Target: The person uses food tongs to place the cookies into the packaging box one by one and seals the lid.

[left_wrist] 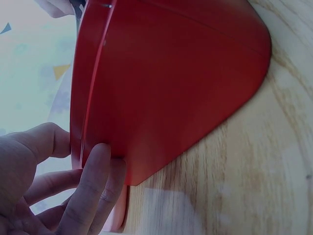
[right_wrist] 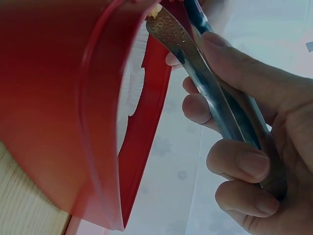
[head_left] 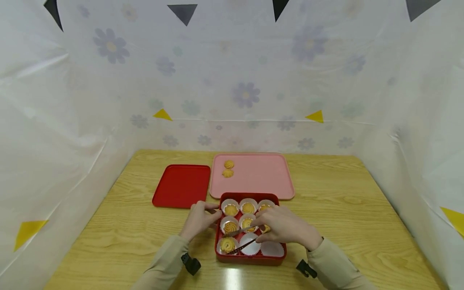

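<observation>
Head view, right grip [head_left: 280,224] holding tongs [head_left: 239,231], cookie [head_left: 267,228] partly hidden

1 red box [head_left: 251,261], lower centre of the frame, where 8 paper cups [head_left: 250,244] show plainly: 3 in the top row, 2 in the middle, 3 in the bottom; the right hand [head_left: 282,225] obscures part of the middle row. 7 cookies [head_left: 227,245] in the box: 3 top, 3 middle, 1 bottom. 2 more cookies on 1 pink tray [head_left: 261,175], centre. 1 red tray [head_left: 183,185], left of centre. 2 hands, counting the left hand [head_left: 201,219]. 1 pair of tongs [right_wrist: 215,100]. 2 black wrist straps [head_left: 191,264], bottom. 4 yellow triangles [head_left: 315,117], 2 left, 2 right. 4 dark triangles [head_left: 183,13], top edge.
</observation>
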`<state>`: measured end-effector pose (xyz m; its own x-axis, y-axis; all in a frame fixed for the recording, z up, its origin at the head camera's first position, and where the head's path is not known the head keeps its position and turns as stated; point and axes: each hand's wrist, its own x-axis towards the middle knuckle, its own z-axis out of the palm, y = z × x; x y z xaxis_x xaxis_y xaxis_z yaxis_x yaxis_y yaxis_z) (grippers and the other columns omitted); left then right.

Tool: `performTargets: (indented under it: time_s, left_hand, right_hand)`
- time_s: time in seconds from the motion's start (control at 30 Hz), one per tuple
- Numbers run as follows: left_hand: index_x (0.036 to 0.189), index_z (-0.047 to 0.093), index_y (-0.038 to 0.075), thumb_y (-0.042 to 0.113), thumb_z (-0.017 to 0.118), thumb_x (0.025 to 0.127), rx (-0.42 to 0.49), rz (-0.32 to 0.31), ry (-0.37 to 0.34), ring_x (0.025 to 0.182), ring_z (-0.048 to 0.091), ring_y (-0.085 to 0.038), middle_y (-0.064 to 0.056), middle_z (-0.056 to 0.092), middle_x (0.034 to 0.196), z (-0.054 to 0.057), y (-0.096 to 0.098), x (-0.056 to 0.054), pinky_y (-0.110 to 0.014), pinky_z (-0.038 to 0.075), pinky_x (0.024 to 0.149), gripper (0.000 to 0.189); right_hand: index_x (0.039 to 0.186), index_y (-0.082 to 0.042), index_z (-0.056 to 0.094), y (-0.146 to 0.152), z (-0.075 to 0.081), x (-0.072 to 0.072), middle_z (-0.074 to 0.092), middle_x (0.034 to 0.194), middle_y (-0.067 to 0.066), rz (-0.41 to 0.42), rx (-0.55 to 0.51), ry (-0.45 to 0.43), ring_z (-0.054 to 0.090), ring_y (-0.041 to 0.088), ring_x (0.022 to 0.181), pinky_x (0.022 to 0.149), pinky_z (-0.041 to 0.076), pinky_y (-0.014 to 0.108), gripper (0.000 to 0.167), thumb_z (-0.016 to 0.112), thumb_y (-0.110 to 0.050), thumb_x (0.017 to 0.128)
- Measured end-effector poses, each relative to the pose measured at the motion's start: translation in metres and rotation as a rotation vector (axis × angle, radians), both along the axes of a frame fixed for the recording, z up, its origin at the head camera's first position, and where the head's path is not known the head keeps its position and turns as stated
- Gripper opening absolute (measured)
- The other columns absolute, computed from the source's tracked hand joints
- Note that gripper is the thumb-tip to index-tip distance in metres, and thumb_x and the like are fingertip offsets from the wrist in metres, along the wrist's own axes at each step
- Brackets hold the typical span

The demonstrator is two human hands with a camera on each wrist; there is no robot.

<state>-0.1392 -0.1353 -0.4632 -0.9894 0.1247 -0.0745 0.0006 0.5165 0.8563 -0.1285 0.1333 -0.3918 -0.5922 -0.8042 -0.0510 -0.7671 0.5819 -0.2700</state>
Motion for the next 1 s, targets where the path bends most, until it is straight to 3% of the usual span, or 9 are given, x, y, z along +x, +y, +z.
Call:
performTargets:
  time_s: [0.37,0.6,0.83,1.0]
  left_hand:
    - [0.117,0.073,-0.002,0.013,0.070,0.088,0.019,-0.012,0.005,0.062,0.075,-0.019,-0.017,0.078,0.095,0.000,-0.001,0.000,-0.025,0.053,0.056,0.033]
    - [0.117,0.073,-0.002,0.014,0.070,0.088,0.011,-0.013,0.003,0.062,0.074,-0.019,-0.017,0.078,0.095,0.000,-0.001,0.000,-0.025,0.053,0.056,0.034]
    - [0.116,0.074,-0.001,0.013,0.070,0.087,-0.001,-0.011,0.014,0.063,0.073,-0.014,-0.015,0.078,0.094,0.000,-0.001,0.001,-0.025,0.052,0.057,0.033]
    - [0.116,0.074,-0.001,0.014,0.071,0.086,-0.014,-0.011,0.033,0.064,0.072,-0.012,-0.015,0.078,0.094,0.000,-0.001,0.001,-0.025,0.051,0.059,0.034]
  right_hand:
    - [0.104,-0.020,0.078,-0.001,0.000,0.002,0.075,0.093,-0.006,-0.030,0.018,-0.037,0.064,0.006,0.078,0.057,0.039,0.016,0.027,0.081,-0.035,0.082]
    - [0.099,-0.020,0.078,-0.002,-0.001,0.002,0.072,0.086,-0.008,-0.030,0.013,-0.019,0.059,0.004,0.073,0.056,0.038,0.016,0.024,0.083,-0.034,0.081]
    - [0.108,-0.018,0.078,0.003,0.000,0.000,0.071,0.087,-0.006,-0.041,-0.035,-0.018,0.059,0.004,0.076,0.061,0.040,0.018,0.032,0.083,-0.032,0.081]
    - [0.113,-0.020,0.077,0.015,-0.004,-0.010,0.063,0.080,-0.008,-0.052,-0.140,-0.106,0.047,0.000,0.067,0.059,0.037,0.016,0.031,0.081,-0.031,0.084]
